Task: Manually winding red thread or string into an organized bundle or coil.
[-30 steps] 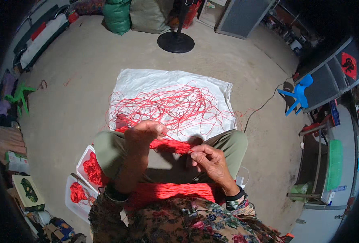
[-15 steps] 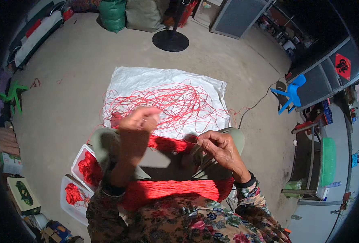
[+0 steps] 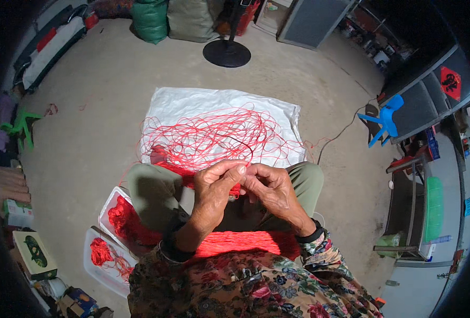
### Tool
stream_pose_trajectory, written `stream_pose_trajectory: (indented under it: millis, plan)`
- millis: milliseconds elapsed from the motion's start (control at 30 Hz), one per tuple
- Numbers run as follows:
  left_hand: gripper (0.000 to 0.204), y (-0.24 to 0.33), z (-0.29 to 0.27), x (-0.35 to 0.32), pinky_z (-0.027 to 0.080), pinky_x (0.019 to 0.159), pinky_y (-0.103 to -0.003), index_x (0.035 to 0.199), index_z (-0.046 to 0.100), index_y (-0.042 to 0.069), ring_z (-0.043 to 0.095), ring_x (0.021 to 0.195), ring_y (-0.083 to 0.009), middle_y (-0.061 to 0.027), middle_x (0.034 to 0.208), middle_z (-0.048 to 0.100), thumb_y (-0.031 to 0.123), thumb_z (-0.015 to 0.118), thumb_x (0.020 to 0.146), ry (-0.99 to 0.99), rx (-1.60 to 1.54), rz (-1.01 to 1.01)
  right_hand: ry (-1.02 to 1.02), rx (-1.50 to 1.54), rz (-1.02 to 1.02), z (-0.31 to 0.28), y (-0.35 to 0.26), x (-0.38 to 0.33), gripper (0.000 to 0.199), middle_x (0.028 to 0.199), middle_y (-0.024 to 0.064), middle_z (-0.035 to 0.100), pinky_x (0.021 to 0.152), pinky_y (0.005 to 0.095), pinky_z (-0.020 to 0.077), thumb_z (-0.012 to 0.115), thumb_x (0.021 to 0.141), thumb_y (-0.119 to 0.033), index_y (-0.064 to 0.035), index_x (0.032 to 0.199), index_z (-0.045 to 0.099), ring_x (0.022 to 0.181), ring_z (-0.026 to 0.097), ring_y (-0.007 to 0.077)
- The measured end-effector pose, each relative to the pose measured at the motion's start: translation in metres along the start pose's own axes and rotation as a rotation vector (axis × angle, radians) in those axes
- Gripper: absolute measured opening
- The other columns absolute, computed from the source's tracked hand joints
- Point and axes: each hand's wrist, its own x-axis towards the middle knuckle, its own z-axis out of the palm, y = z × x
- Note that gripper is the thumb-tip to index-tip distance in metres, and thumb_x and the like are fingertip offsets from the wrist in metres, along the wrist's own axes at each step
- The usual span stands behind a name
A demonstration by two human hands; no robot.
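My left hand [image 3: 216,185] and my right hand [image 3: 271,190] meet above my lap, fingertips pinched together on a thin red cord [image 3: 247,165]. Where the fingers close, most of the cord is hidden. Loose loops of red cord [image 3: 208,135] lie tangled on a white woven sheet [image 3: 174,98] in front of my knees. Under my hands, a thick bundle of red strands [image 3: 184,174] stretches between my legs. A second, broad bundle of red cord [image 3: 251,244] rests across my lap.
To my left stand two white plastic bins [image 3: 96,265] holding red cord. Beyond the sheet is a round black stand base [image 3: 227,53]. A blue stool [image 3: 387,121] stands at the right, a green one [image 3: 20,127] at the left. A dark cable [image 3: 341,130] crosses the floor at right.
My left hand has come down and to the right, joining my right hand. The right hand has shifted slightly left and both now pinch at one spot.
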Motion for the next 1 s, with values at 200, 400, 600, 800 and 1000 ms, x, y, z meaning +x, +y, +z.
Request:
stream_pose_trajectory:
  millis: [200,400,600,800,1000]
  plan:
    - [0.020,0.017,-0.014,0.002,0.051,0.080,-0.032,0.100,0.061,-0.004,0.064,0.079,-0.0166,-0.0101,0.086,0.069,0.015,0.058,0.096,-0.034,0.102,0.060,0.114,-0.147,-0.254,-0.021,-0.029,-0.007,0.018,0.084,0.0047,0.068,0.066,0.0257,0.0495,0.064,0.094,-0.014,0.0010,0.104,0.070,0.075,0.061,0.0097]
    - [0.015,0.047,-0.010,0.007,0.043,0.054,-0.021,0.094,0.062,-0.002,0.054,0.059,-0.0080,-0.0026,0.074,0.059,0.013,0.058,0.096,-0.313,0.267,-0.047,0.010,-0.431,-0.638,-0.027,-0.033,0.009,0.026,0.084,0.0064,0.065,0.068,0.0296,0.0488,0.066,0.092,-0.020,0.0005,0.108,0.065,0.076,0.061,0.0154]
    - [0.014,0.069,-0.008,0.014,0.040,0.057,-0.024,0.089,0.066,-0.001,0.047,0.065,-0.0041,0.0024,0.070,0.058,0.011,0.060,0.093,-0.280,0.669,0.253,-0.249,0.363,0.032,-0.024,-0.012,0.013,0.031,0.060,-0.0056,0.040,0.046,0.0243,0.0306,0.054,0.101,-0.035,-0.0054,0.091,0.059,0.049,0.035,0.0068]
    - [0.014,0.055,-0.017,0.027,0.041,0.058,-0.026,0.091,0.067,-0.001,0.049,0.066,-0.0062,0.0012,0.069,0.058,0.011,0.061,0.094,-0.288,0.712,0.317,-0.410,1.046,0.134,-0.028,-0.005,0.012,0.028,0.056,-0.0062,0.028,0.041,0.0227,0.0229,0.042,0.106,-0.028,-0.0054,0.101,0.057,0.044,0.027,0.0058]
    - [0.016,0.016,-0.010,0.026,0.047,0.064,-0.032,0.101,0.067,0.000,0.058,0.069,-0.0134,-0.0075,0.078,0.065,0.011,0.057,0.095,-0.347,0.720,0.342,-0.184,0.645,0.092,-0.030,0.010,0.013,0.035,0.058,-0.0080,0.028,0.043,0.0225,0.0238,0.044,0.104,-0.029,-0.0041,0.125,0.058,0.046,0.026,0.0042]
